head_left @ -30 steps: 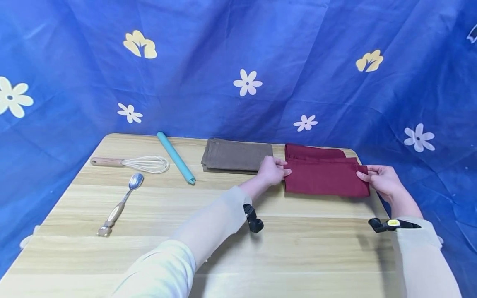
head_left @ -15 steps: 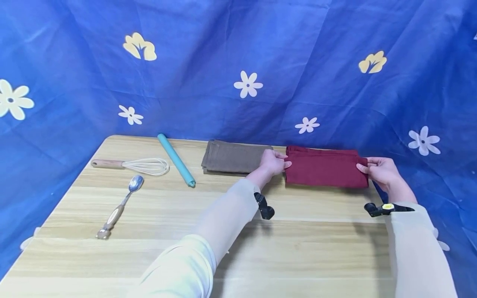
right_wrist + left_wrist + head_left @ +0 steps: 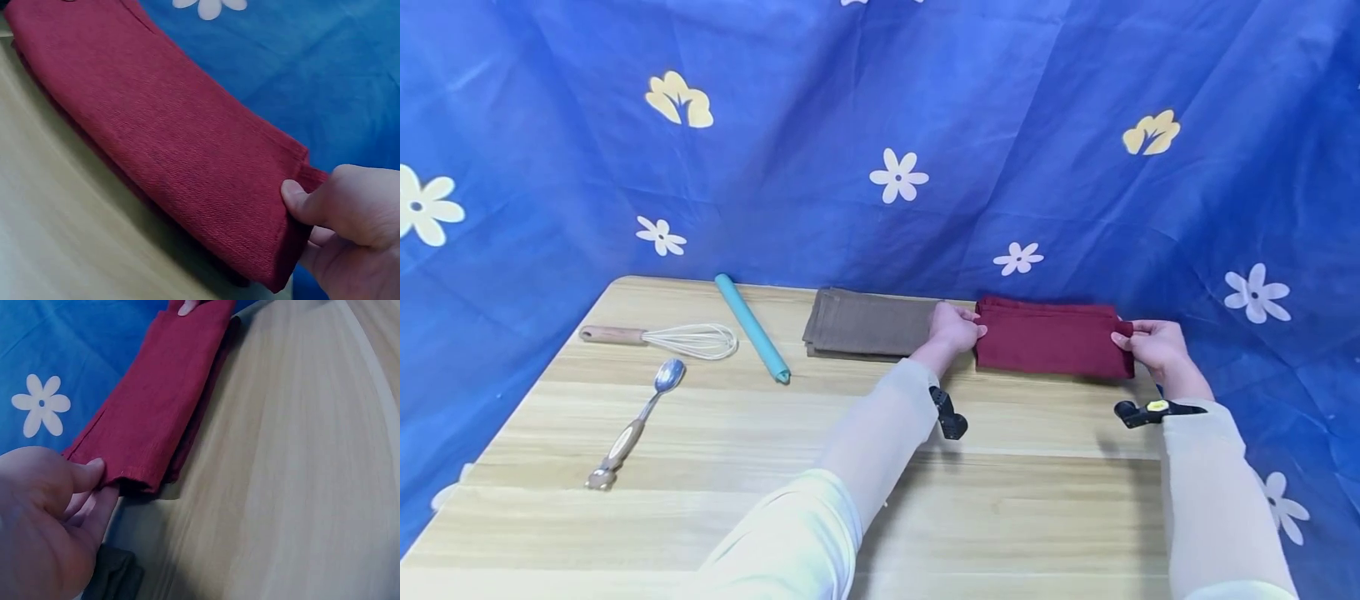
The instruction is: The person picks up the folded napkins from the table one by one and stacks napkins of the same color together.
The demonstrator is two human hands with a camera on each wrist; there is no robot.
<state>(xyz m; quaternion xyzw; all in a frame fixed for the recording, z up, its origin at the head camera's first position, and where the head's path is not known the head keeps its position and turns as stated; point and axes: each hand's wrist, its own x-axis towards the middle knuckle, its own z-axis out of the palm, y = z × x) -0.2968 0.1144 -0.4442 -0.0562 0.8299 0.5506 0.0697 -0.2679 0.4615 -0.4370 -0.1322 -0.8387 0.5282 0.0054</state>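
Observation:
A dark red cloth [image 3: 1051, 338], folded into a flat rectangle, lies at the back right of the table. My left hand [image 3: 953, 327] pinches its left end between thumb and fingers; in the left wrist view the thumb presses on top and fingers go under the edge. At the other end my right hand [image 3: 1159, 350] pinches the right corner, thumb on top, as the right wrist view shows too. Folded layers show along the front edge of the red cloth [image 3: 181, 137]. Just left of it lies a folded grey-brown cloth [image 3: 868, 323], partly hidden behind my left hand.
On the left of the wooden table [image 3: 1000, 517] lie a whisk [image 3: 688, 340], a spoon [image 3: 636, 425] with a brown handle, and a rolled turquoise item [image 3: 752, 329]. A blue flowered curtain [image 3: 790, 167] hangs right behind the table's back edge.
The front part of the red cloth has been folded back over the rear part, so it is narrower now. Both hands moved slightly back with it, then the right hand shifted a little left.

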